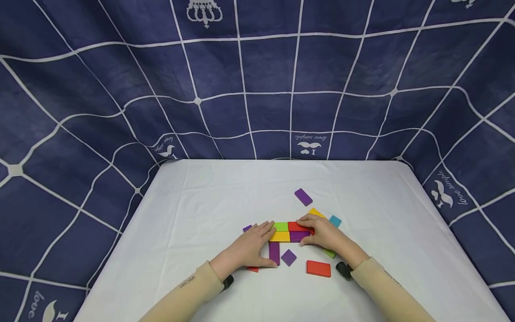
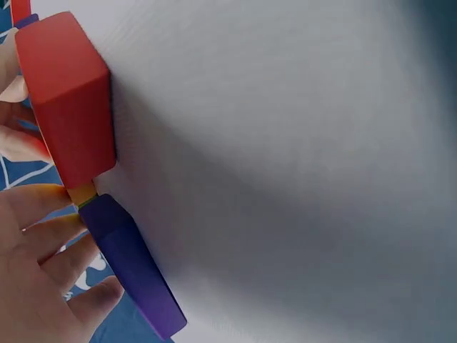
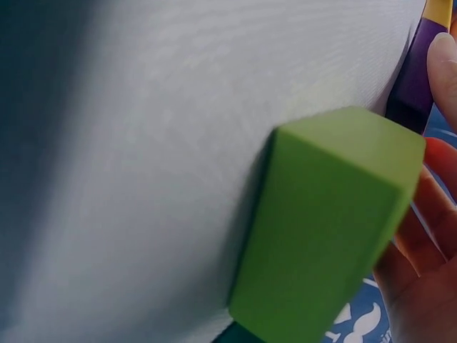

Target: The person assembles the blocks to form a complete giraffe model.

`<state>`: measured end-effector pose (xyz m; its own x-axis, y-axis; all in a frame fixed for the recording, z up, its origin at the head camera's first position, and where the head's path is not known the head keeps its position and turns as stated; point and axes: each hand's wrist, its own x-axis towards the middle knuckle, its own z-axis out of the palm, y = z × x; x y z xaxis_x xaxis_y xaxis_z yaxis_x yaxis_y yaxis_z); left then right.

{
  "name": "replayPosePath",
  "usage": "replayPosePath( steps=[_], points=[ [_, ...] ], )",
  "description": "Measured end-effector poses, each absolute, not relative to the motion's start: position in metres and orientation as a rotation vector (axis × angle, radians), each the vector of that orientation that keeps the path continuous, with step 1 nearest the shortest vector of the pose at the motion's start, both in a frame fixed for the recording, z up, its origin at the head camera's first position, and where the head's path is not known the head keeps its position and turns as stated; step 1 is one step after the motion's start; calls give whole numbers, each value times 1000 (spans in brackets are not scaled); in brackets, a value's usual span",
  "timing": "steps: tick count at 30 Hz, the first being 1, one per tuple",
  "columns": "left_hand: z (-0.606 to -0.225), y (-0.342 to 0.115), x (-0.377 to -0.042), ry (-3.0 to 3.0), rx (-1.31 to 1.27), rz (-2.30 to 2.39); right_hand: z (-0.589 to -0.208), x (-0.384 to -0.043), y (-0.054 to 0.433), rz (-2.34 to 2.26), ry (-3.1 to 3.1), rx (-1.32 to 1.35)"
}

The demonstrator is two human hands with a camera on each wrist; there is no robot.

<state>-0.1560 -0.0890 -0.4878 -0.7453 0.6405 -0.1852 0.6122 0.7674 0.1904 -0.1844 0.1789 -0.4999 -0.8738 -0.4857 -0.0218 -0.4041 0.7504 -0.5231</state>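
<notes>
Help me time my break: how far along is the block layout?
Looks done: green block and red block lined up against yellow block and purple block. In hand: left hand touches one end, right hand grips the other. Probably left: loose pieces like the farthest brick and blue block.

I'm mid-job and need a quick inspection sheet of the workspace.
Surface: white tablecloth, lightly creased.
Job's things: lime block and red block form the far row; yellow block and purple block the near row.
Clutter: loose pieces around the rows, including a far purple piece, small purple square, teal piece and near red piece.
Hands: left hand at the rows' left end, right hand at the right end; the right's grip is unclear.
Cables: nothing seen.
Surroundings: navy curtain with white grid lines.
</notes>
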Motion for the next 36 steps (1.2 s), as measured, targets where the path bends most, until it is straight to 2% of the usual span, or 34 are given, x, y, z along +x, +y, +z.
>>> replayPosePath(
  steps=[28, 36],
  points=[
    [-491, -89, -154, 2749, 986, 130, -500, -184, 177, -790, 2785, -681],
    [-490, -97, -155, 2769, 969, 366, -502, -185, 179, -798, 2779, -675]
  ],
)
